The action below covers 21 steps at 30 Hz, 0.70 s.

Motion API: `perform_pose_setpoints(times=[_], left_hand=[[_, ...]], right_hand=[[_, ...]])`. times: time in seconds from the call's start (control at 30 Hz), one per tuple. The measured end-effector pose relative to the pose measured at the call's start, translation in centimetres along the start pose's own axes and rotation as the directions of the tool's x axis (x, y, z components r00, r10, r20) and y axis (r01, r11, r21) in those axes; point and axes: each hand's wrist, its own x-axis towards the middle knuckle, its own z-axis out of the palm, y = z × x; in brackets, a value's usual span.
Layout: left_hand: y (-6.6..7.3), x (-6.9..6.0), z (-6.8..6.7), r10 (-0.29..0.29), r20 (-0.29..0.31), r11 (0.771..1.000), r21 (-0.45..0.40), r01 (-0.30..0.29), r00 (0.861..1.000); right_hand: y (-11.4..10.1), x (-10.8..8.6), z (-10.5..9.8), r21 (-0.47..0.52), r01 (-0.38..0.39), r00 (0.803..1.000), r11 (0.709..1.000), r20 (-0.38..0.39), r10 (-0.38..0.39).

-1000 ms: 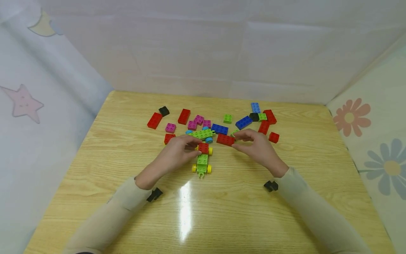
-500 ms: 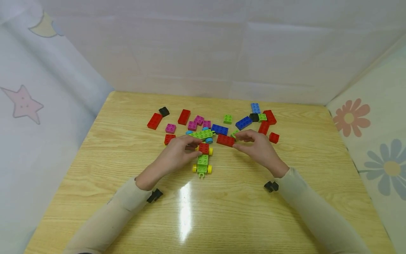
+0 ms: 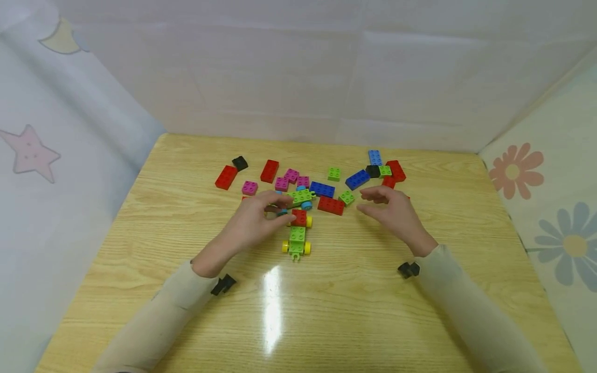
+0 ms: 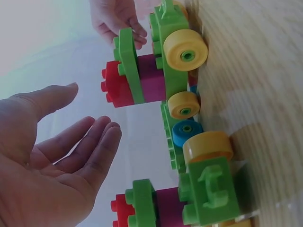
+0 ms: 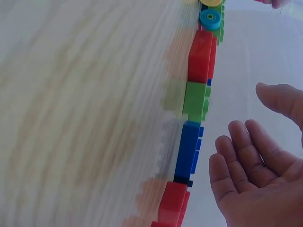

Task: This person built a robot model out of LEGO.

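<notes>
A toy car with yellow wheels and a red brick on top stands at the table's middle. My left hand hovers beside its red end; the left wrist view shows the fingers spread, holding nothing. There, the car stacks purple, green and red on a green base, and a similar car stands nearer the camera. Behind my left fingers lies a green base with blue wheels, partly covered. My right hand floats with bent, parted fingers, right of a small green brick and a long red brick, touching neither.
Loose bricks spread along the back: red and pink on the left, dark blue ones and a light blue one on the right. A pale curtain hangs behind the table.
My right hand has drawn away to the right from the red brick, uncovering the small green brick. My left hand has shifted slightly left and opened wider. The yellow-wheeled car stays put.
</notes>
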Motion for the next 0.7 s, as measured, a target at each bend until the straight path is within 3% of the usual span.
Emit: perform_pose_setpoints(times=[0.13, 0.27, 0.47, 0.7], left_hand=[[0.2, 0.0, -0.7, 0.020, -0.030, 1.000, 0.009, -0.020, 0.999], [0.4, 0.0, -1.7, -0.003, -0.064, 1.000, -0.002, 0.003, 0.998], [0.2, 0.0, -3.9, -0.032, -0.139, 0.999, -0.030, 0.029, 0.990], [-0.1, -0.3, -6.5, -0.067, -0.207, 0.995, -0.080, 0.052, 0.976]], right_hand=[[0.5, 0.5, -0.4, 0.008, -0.012, 1.000, 1.000, -0.003, 0.012], [0.9, 1.0, -0.4, 0.010, -0.023, 1.000, 1.000, -0.006, 0.023], [1.2, 1.5, -0.5, 0.005, -0.011, 1.000, 1.000, -0.019, 0.011], [1.2, 2.4, -1.9, -0.007, -0.004, 0.996, 1.000, -0.093, 0.003]])
